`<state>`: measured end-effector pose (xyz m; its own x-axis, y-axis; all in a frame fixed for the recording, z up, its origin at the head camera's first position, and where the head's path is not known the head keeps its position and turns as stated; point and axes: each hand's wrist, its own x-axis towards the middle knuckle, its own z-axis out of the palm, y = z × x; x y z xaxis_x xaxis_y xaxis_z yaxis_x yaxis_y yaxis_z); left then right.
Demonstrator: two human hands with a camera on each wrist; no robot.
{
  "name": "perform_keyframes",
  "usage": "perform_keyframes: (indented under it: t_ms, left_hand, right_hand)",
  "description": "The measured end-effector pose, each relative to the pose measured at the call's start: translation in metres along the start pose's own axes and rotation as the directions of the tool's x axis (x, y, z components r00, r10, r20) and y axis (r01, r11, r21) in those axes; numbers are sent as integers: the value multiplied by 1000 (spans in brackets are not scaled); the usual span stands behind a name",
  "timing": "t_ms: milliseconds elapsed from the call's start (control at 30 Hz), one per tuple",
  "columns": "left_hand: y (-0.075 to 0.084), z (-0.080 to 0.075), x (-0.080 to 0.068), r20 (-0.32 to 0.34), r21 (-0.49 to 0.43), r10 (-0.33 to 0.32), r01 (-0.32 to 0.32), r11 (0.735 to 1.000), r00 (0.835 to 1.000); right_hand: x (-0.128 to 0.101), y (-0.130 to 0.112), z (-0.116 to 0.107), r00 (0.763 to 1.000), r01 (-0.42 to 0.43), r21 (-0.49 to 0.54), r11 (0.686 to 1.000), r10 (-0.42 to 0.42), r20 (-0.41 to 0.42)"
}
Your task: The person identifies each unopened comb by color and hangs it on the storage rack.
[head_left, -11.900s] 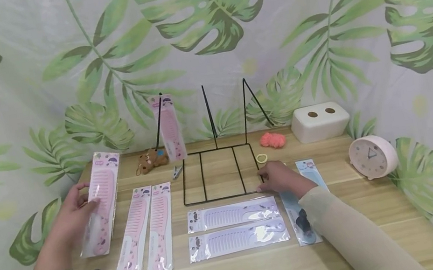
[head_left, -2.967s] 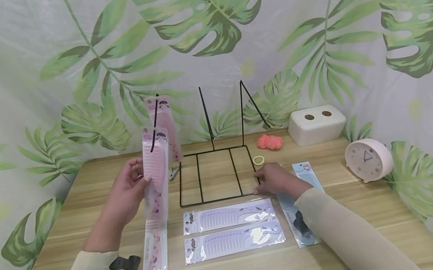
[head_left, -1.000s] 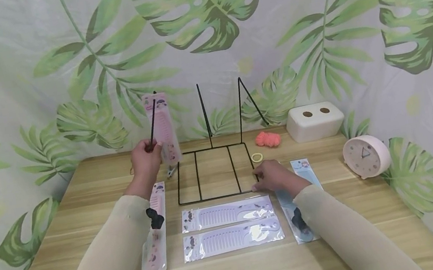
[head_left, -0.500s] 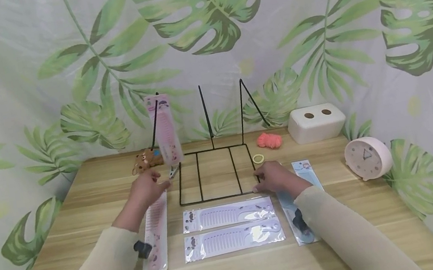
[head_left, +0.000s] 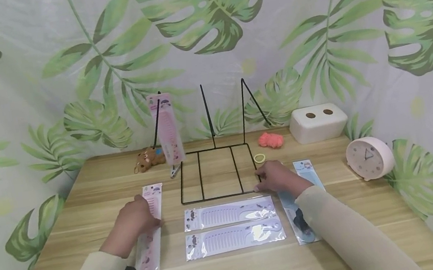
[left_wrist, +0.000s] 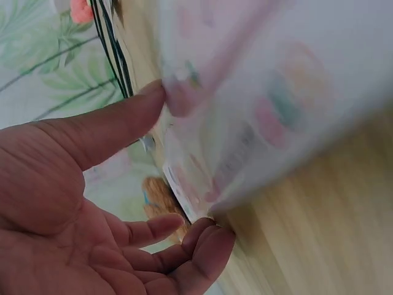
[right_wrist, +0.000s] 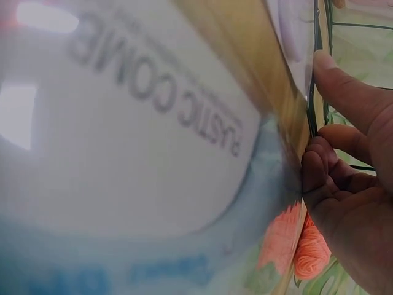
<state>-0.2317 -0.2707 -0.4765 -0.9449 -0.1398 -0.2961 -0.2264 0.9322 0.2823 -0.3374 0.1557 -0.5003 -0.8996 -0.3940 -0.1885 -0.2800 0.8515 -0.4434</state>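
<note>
My left hand point(head_left: 134, 221) lies over a pink comb in clear packaging point(head_left: 149, 254) on the table. In the left wrist view, the thumb touches one edge of the pack point(left_wrist: 245, 117) and the curled fingers the other. My right hand point(head_left: 277, 177) grips the front right corner of a black wire display rack point(head_left: 223, 196), its fingers around the wire in the right wrist view. Packaged pink combs point(head_left: 168, 133) hang on the rack's left prong. Beneath the right wrist lies a packaged blue comb point(head_left: 306, 173).
Two packaged lilac combs point(head_left: 229, 213) lie before the rack. Around it are a brown bear toy point(head_left: 148, 159), a small metal clip point(head_left: 174, 172), a yellow ring point(head_left: 260, 158) and a coral yarn bundle point(head_left: 270, 140). A white box point(head_left: 318, 123) and pink clock point(head_left: 370, 158) stand right.
Another pink comb has gone onto the left prong. My left hand has let go of it, come back toward me and taken the table's pink comb, which has shifted slightly left. The right hand stays put.
</note>
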Motion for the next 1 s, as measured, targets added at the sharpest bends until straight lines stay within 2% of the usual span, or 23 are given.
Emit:
perform_keyframes:
  t_ms: [233, 433, 700, 867, 933, 1000]
  left_hand:
    - [-23, -10, 7, 49, 21, -29, 28, 999, 998]
    - [-35, -13, 9, 86, -53, -55, 59, 997, 995]
    - [-49, -12, 9, 65, -185, -7, 19, 983, 998]
    - [-58, -13, 14, 79, -313, 10, 15, 950, 997]
    - [-62, -14, 15, 88, -384, 29, 7, 923, 996]
    - [-66, -15, 15, 104, -474, 62, -5, 880, 993]
  right_hand:
    - [1, 1, -1, 1000, 1, 1, 1000, -1, -10]
    - [-1, 0, 0, 1000, 17, 16, 1000, -16, -11]
    - [-1, -1, -1, 1000, -2, 23, 1000, 2, -17]
    - [0, -1, 0, 1000, -2, 18, 1000, 2, -21]
    - [0, -1, 0, 1000, -3, 22, 1000, 3, -22]
    - [-1, -1, 2, 1000, -6, 27, 1000, 7, -18]
